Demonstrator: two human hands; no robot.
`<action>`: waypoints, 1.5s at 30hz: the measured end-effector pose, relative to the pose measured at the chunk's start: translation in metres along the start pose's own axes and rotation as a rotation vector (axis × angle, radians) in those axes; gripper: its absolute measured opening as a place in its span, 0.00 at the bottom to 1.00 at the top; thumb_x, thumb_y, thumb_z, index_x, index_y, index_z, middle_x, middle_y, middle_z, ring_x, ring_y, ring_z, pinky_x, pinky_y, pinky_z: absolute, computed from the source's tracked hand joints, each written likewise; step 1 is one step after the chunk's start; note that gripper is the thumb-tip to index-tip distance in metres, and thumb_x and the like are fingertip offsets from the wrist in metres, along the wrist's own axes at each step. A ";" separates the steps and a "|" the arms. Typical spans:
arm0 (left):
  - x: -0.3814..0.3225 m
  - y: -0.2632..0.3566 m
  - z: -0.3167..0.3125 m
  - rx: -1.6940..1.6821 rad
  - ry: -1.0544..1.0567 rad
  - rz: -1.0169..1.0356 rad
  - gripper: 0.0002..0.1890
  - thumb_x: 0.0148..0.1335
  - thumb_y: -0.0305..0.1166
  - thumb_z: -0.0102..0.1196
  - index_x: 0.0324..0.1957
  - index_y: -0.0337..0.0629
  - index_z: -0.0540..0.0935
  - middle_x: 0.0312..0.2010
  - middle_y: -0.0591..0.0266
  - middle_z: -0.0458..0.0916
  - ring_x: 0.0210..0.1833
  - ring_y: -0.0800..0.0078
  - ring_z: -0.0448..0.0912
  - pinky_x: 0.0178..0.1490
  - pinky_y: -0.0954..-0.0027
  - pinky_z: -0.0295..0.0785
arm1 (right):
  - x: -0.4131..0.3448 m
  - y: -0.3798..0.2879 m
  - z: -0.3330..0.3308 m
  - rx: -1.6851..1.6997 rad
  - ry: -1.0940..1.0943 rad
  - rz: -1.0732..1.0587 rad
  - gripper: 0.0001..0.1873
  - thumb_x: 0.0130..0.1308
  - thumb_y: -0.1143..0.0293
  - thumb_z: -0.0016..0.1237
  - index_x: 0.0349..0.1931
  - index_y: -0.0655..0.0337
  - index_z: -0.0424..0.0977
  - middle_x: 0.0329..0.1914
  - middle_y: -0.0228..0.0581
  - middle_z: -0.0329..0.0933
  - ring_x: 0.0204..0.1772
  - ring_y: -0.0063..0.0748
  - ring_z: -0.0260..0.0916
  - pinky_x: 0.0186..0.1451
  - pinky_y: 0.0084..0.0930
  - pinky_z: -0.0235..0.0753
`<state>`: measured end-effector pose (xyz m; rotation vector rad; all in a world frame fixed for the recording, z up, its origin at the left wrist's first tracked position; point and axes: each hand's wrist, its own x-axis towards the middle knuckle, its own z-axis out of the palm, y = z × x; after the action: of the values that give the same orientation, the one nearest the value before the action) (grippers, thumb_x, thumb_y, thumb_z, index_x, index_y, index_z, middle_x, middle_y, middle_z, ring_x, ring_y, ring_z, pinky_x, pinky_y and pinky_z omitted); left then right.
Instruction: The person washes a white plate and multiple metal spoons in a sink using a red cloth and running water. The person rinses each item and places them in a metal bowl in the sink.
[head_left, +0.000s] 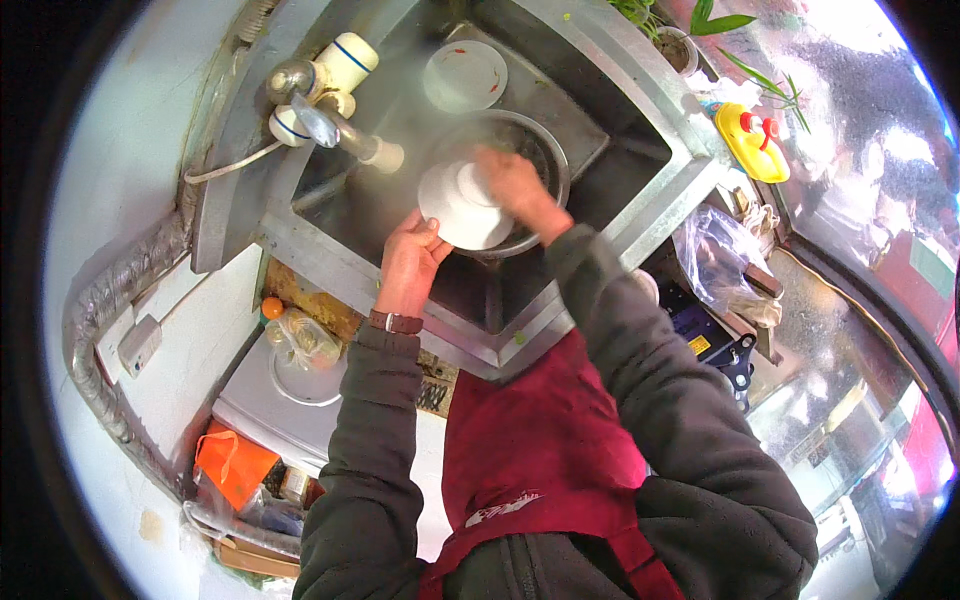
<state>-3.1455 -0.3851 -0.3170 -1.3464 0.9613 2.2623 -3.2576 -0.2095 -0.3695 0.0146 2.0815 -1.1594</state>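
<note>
My left hand pinches the near-left rim of a white dish, tilted over a round metal basin in the stainless-steel sink. A smaller white round shape shows on the dish's upper side; whether it is a separate piece I cannot tell. Against it is my right hand, blurred, its fingers curled and their tips hidden. Behind the basin, another white dish with red scraps lies in the sink. Haze, perhaps steam, veils the left part of the sink.
A tap reaches over the sink from the left. The metal sink rim surrounds the work. At the right stand a yellow bottle with a red cap and a potted plant. A bagged item rests on a grey lid at lower left.
</note>
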 end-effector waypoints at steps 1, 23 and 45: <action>-0.003 0.002 0.001 -0.015 -0.090 0.012 0.21 0.76 0.22 0.51 0.69 0.34 0.73 0.65 0.57 0.79 0.70 0.60 0.78 0.76 0.52 0.72 | 0.017 0.006 -0.021 0.115 -0.126 0.305 0.35 0.78 0.39 0.46 0.66 0.63 0.79 0.56 0.50 0.87 0.61 0.51 0.83 0.68 0.44 0.77; 0.091 -0.055 0.004 1.437 -0.015 0.625 0.29 0.60 0.34 0.70 0.63 0.36 0.80 0.62 0.48 0.79 0.65 0.45 0.77 0.67 0.50 0.74 | 0.208 0.010 -0.090 -0.787 -0.335 -0.857 0.16 0.65 0.72 0.59 0.52 0.42 0.87 0.44 0.44 0.88 0.46 0.50 0.84 0.51 0.45 0.81; 0.094 -0.032 0.017 2.170 0.098 0.557 0.05 0.58 0.27 0.62 0.32 0.42 0.90 0.35 0.47 0.90 0.41 0.47 0.90 0.42 0.50 0.84 | -0.068 0.044 -0.010 1.021 0.261 0.383 0.17 0.77 0.72 0.47 0.64 0.64 0.73 0.57 0.39 0.82 0.56 0.32 0.82 0.54 0.29 0.83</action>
<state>-3.1844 -0.3553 -0.4048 -0.0386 2.5360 0.1875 -3.1995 -0.1539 -0.3570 1.0324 1.3675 -1.8852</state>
